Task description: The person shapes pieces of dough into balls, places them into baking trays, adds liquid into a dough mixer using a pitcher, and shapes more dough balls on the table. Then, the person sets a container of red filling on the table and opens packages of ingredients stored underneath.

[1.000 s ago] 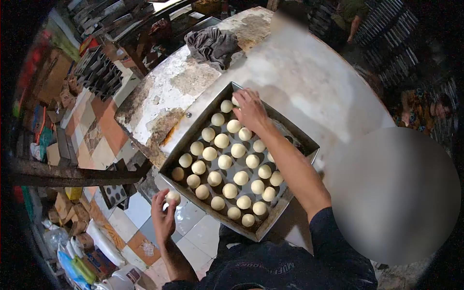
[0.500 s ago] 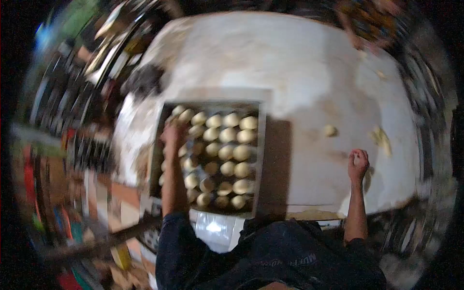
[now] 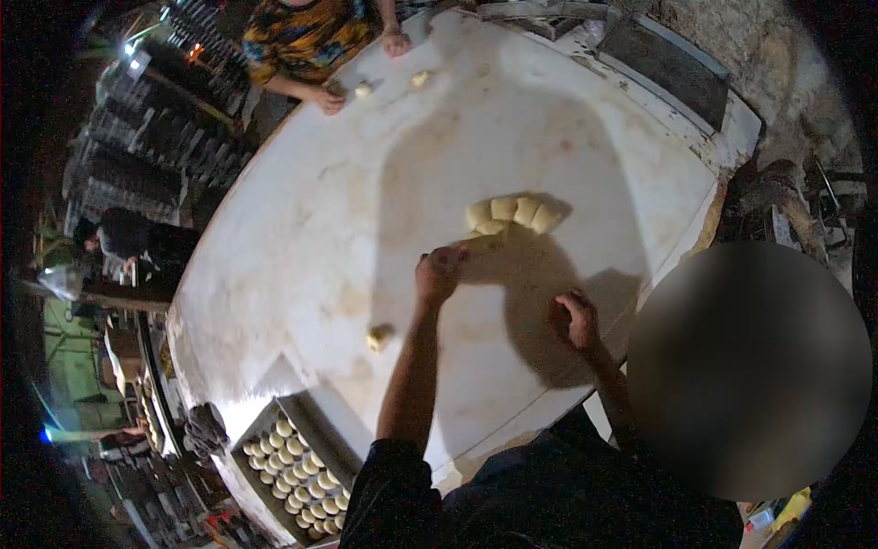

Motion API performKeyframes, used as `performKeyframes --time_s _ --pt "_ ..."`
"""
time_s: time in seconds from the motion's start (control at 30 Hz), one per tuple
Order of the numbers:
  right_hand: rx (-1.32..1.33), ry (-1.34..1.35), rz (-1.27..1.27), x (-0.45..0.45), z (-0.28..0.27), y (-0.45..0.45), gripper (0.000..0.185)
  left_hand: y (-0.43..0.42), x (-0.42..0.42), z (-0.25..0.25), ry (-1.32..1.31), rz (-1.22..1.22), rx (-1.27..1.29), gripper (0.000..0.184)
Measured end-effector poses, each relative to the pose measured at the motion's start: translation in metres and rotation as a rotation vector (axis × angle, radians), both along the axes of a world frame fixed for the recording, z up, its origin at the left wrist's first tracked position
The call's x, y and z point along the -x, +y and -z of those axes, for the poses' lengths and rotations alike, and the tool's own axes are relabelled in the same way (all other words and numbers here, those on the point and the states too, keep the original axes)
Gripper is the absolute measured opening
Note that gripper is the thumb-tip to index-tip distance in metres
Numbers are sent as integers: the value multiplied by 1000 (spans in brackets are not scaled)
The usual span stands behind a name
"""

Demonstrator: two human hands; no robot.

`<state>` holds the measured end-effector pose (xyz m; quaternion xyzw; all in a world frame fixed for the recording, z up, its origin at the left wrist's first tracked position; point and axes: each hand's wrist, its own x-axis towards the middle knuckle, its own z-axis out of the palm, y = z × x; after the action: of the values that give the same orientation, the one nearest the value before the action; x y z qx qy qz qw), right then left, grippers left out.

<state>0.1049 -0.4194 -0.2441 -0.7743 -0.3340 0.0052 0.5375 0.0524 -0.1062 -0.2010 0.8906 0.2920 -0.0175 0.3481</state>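
My left hand (image 3: 441,274) is over the table with its fingers curled, just short of a cluster of pale dough pieces (image 3: 526,212). Whether it holds anything is hidden. Some of the dough nearest that hand lies in shadow. To the right, my right hand (image 3: 578,320) is closed above the tabletop; anything inside it is out of sight. A single dough ball (image 3: 377,339) rests left of my left forearm. Rows of dough balls fill a dark tray (image 3: 340,446) at the lower left, apart from both hands.
Across the white table (image 3: 302,229), a person in a patterned shirt (image 3: 306,37) has both hands near two small dough pieces (image 3: 364,90). A dark metal tray (image 3: 663,73) stands at the far right edge. A blurred grey disc covers the lower right.
The view has swung right, so the tray now appears lower left. My left hand has left the tray's dough balls and is near the dough cluster. My right hand remains closed.
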Motion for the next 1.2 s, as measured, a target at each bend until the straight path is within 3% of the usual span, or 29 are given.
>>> performKeyframes --time_s 0.03,0.1,0.13,0.2,0.23,0.3,0.37,0.43,0.5,0.57,0.6,0.67,0.7,0.83,0.87,0.9,0.93,0.97,1.0,1.03,1.07,1.13,1.17,1.2 --pt "-23 -77 -71 -10 13 -7 15 -24 -27 -13 6 10 -5 49" --pt "7 -92 -8 -16 -6 2 16 -80 -71 -51 215 -192 -249 37" --pt "40 -103 42 -9 -23 8 17 -93 -81 -37 236 -186 -252 37" --pt "56 70 73 -9 -37 21 17 -104 -96 -15 -437 -878 167 32" --pt "7 -13 121 -10 -33 27 17 -110 -97 -12 -829 -913 669 34" --pt "-47 -92 174 -14 -27 40 18 -102 -104 -16 -790 -968 764 34" --pt "108 3 226 -19 -26 52 24 -86 -102 -17 -747 -1028 869 34" --pt "56 -43 229 -26 -30 67 31 -62 -90 -6 -364 -740 1229 31" --pt "-8 -107 249 -37 -47 82 38 -64 -66 -14 -399 -605 1117 31" --pt "312 -257 -105 -39 -74 82 53 -64 -25 -10 -417 -444 988 34" --pt "310 -270 -95 -38 -63 84 53 -62 -1 -6 -401 -454 966 34" --pt "395 -721 -21 -30 -27 99 60 -61 58 -6 -402 -469 937 34" --pt "438 -443 -144 -25 -36 102 61 -62 92 -7 -432 -407 886 38" --pt "581 -495 -86 6 -53 98 61 -75 230 -5 -595 -433 837 48" --pt "546 -418 -53 20 -56 98 54 -83 262 -5 -620 -447 826 48" --pt "508 -344 -22 33 -61 100 48 -93 292 -12 -757 -579 1061 47" --pt "461 -260 -147 52 -46 110 34 -100 314 -17 -900 -694 1298 46" --pt "417 -174 -270 78 -26 116 23 -109 331 -21 -946 -672 1300 40" --pt "331 352 -507 124 -57 111 26 -121 345 -20 -982 -651 1305 34" --pt "224 381 -529 170 -40 111 32 -125 353 1 -1002 -575 1097 29" --pt "231 360 -539 217 -44 108 32 -137 356 -5 -999 -608 1233 25" --pt "-110 451 -516 293 -60 102 39 -140 360 5 -981 -445 997 22" --pt "-97 438 -532 302 -53 102 39 -140 364 2 -1004 -455 999 22" --pt "-135 296 -359 307 -40 108 42 -138 368 -5 -981 -417 759 23"
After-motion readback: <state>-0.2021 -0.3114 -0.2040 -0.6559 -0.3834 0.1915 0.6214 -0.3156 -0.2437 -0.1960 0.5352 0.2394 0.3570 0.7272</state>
